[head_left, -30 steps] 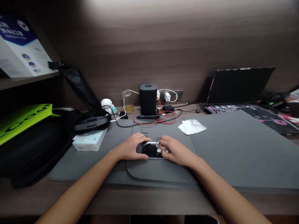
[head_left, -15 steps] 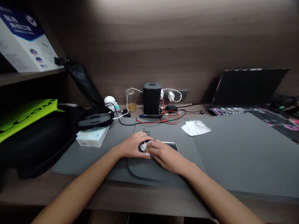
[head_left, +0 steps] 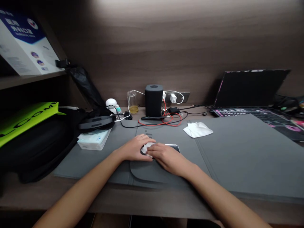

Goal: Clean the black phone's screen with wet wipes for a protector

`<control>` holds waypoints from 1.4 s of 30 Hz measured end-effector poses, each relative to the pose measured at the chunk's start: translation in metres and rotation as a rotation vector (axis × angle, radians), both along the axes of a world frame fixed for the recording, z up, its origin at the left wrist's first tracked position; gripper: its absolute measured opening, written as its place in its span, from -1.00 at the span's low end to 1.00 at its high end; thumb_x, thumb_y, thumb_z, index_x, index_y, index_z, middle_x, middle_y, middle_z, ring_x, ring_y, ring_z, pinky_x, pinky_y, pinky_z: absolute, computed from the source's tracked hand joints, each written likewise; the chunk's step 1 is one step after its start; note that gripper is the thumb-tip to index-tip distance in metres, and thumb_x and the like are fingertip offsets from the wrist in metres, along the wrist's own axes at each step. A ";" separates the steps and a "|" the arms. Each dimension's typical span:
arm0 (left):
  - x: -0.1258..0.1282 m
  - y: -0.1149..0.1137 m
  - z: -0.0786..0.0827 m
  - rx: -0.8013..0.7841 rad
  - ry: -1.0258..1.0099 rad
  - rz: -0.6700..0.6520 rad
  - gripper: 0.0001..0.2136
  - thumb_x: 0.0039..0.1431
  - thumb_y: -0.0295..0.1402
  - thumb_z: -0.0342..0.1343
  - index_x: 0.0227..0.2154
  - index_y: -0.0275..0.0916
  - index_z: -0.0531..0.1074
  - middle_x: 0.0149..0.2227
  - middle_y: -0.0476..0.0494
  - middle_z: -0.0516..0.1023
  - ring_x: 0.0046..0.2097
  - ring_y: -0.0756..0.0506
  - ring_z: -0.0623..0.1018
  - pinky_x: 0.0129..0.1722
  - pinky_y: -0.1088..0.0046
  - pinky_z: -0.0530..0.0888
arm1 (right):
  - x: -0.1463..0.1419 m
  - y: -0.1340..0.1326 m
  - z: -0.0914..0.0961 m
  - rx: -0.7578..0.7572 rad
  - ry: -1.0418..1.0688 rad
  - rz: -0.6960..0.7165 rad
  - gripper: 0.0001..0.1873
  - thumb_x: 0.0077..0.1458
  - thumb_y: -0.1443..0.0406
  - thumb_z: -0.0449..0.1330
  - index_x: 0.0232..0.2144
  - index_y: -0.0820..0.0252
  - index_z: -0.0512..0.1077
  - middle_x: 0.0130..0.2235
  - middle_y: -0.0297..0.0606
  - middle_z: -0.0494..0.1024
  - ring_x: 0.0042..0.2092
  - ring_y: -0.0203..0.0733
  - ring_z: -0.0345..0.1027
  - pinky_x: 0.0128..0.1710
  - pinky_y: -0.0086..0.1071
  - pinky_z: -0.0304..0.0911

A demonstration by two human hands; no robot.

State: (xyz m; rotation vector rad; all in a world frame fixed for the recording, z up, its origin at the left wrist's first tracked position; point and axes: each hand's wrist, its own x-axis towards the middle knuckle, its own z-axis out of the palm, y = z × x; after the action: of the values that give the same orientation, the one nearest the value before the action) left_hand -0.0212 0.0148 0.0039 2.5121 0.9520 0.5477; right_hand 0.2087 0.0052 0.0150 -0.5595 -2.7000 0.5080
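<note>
Pinching crumpled white tissue (head_left: 145, 148), the bare right hand (head_left: 166, 157) has slid leftward over the flat dark phone (head_left: 175, 147), whose left end the bare left hand (head_left: 136, 148) clasps. The phone lies on a flat grey mat (head_left: 239, 155), behind the brown wooden desk (head_left: 133, 199)'s front edge; a wood-grained wall (head_left: 190, 47) rises beyond.

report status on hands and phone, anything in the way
Left hand grips phone at left end. Right hand holds crumpled tissue against it. Phone on grey mat, partly hidden by hands. Loose tissue off right, not in the way.
</note>
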 end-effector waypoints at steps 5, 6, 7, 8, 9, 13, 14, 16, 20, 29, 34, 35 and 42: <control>0.000 0.000 0.000 -0.002 -0.003 -0.011 -0.38 0.07 -0.08 0.35 0.16 -0.13 0.33 0.04 -0.20 0.50 0.08 -0.26 0.45 0.13 0.18 0.36 | 0.001 0.000 0.001 -0.001 -0.023 -0.081 -0.67 0.36 0.38 0.00 0.03 0.19 0.50 0.04 -0.09 0.57 0.05 -0.06 0.41 0.05 -0.16 0.29; 0.000 0.000 0.000 0.001 -0.005 -0.014 -0.37 0.07 -0.08 0.35 0.17 -0.13 0.33 0.05 -0.19 0.50 0.08 -0.26 0.45 0.13 0.18 0.36 | 0.002 -0.001 0.002 0.003 -0.033 -0.096 -0.67 0.35 0.39 0.00 0.02 0.20 0.51 0.04 -0.08 0.57 0.03 -0.06 0.42 0.04 -0.17 0.29; 0.000 0.000 0.000 0.003 -0.007 -0.014 -0.37 0.07 -0.09 0.35 0.16 -0.13 0.33 0.04 -0.19 0.50 0.08 -0.26 0.45 0.13 0.19 0.36 | 0.002 -0.001 0.004 0.003 -0.040 -0.092 -0.67 0.35 0.40 0.00 0.01 0.20 0.52 0.03 -0.08 0.57 0.02 -0.06 0.42 0.02 -0.18 0.30; 0.000 0.000 -0.001 0.005 -0.011 -0.012 -0.38 0.06 -0.09 0.36 0.16 -0.14 0.33 0.04 -0.19 0.50 0.08 -0.26 0.45 0.12 0.20 0.36 | 0.003 -0.001 0.005 -0.003 -0.043 -0.075 -0.67 0.34 0.41 0.01 -0.01 0.21 0.52 0.02 -0.09 0.57 0.01 -0.08 0.42 0.02 -0.20 0.30; 0.000 0.000 -0.001 0.006 -0.013 -0.008 -0.38 0.06 -0.10 0.36 0.15 -0.14 0.33 0.03 -0.19 0.51 0.07 -0.25 0.45 0.12 0.20 0.36 | 0.005 -0.001 0.006 -0.013 -0.043 -0.056 -0.67 0.34 0.42 0.01 -0.03 0.20 0.53 0.01 -0.10 0.57 0.01 -0.09 0.42 0.02 -0.23 0.29; 0.000 0.000 0.001 -0.007 -0.005 -0.006 -0.39 0.09 -0.08 0.34 0.16 -0.13 0.33 0.04 -0.19 0.50 0.07 -0.26 0.45 0.11 0.19 0.36 | 0.018 0.003 0.009 -0.042 -0.041 -0.079 -0.70 0.35 0.40 0.02 -0.10 0.19 0.56 -0.03 -0.13 0.60 -0.03 -0.11 0.43 -0.02 -0.26 0.30; 0.000 -0.001 0.002 -0.009 0.000 -0.007 -0.40 0.09 -0.08 0.33 0.16 -0.13 0.32 0.04 -0.19 0.49 0.07 -0.26 0.45 0.11 0.19 0.36 | 0.020 0.004 0.009 -0.040 -0.042 -0.100 -0.70 0.35 0.40 0.02 -0.11 0.20 0.56 -0.05 -0.13 0.60 -0.05 -0.10 0.43 -0.03 -0.26 0.30; 0.000 -0.001 0.003 -0.012 0.007 -0.008 -0.40 0.09 -0.08 0.33 0.16 -0.12 0.32 0.04 -0.18 0.49 0.07 -0.26 0.45 0.11 0.18 0.37 | 0.020 0.004 0.007 -0.029 -0.045 -0.119 -0.70 0.35 0.40 0.02 -0.10 0.21 0.56 -0.05 -0.12 0.60 -0.06 -0.10 0.43 -0.04 -0.25 0.30; 0.000 -0.002 0.002 -0.017 0.003 -0.005 -0.40 0.09 -0.10 0.33 0.15 -0.12 0.33 0.02 -0.17 0.49 0.08 -0.26 0.45 0.11 0.18 0.37 | 0.015 0.001 0.007 -0.033 -0.046 -0.059 -0.70 0.35 0.40 0.02 -0.06 0.24 0.54 -0.02 -0.11 0.59 -0.02 -0.09 0.41 -0.03 -0.25 0.29; 0.000 -0.003 0.004 -0.017 0.007 -0.006 -0.41 0.09 -0.10 0.33 0.15 -0.12 0.32 0.03 -0.18 0.49 0.08 -0.26 0.44 0.13 0.15 0.35 | 0.036 0.003 0.017 -0.102 -0.027 -0.071 -0.67 0.37 0.35 0.00 -0.06 0.16 0.56 -0.02 -0.15 0.60 -0.01 -0.10 0.41 0.00 -0.24 0.29; 0.001 -0.004 0.006 -0.022 0.007 0.011 -0.41 0.09 -0.12 0.33 0.15 -0.14 0.33 0.02 -0.18 0.49 0.07 -0.26 0.45 0.09 0.18 0.38 | 0.030 0.002 0.015 -0.113 -0.042 0.009 -0.68 0.36 0.38 0.01 -0.05 0.17 0.56 -0.02 -0.17 0.60 -0.02 -0.11 0.38 -0.02 -0.26 0.28; 0.001 -0.004 0.006 -0.023 0.011 0.010 -0.41 0.09 -0.12 0.34 0.15 -0.14 0.33 0.02 -0.19 0.49 0.07 -0.26 0.45 0.10 0.18 0.38 | 0.034 0.004 0.016 -0.125 -0.038 -0.007 -0.68 0.36 0.37 0.01 -0.06 0.17 0.56 -0.02 -0.17 0.60 -0.01 -0.11 0.39 -0.01 -0.26 0.28; 0.000 -0.004 0.005 -0.028 0.008 0.002 -0.42 0.09 -0.13 0.34 0.14 -0.14 0.34 0.02 -0.18 0.49 0.07 -0.25 0.44 0.11 0.18 0.37 | 0.039 0.006 0.018 -0.118 -0.044 -0.048 -0.69 0.36 0.36 0.02 -0.10 0.18 0.57 -0.06 -0.16 0.61 -0.04 -0.09 0.39 -0.03 -0.25 0.28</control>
State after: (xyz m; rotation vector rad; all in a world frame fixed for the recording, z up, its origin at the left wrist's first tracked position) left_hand -0.0207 0.0111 0.0094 2.4904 0.9588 0.5214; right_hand 0.2475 0.0108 0.0327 -0.6727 -2.7040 0.6528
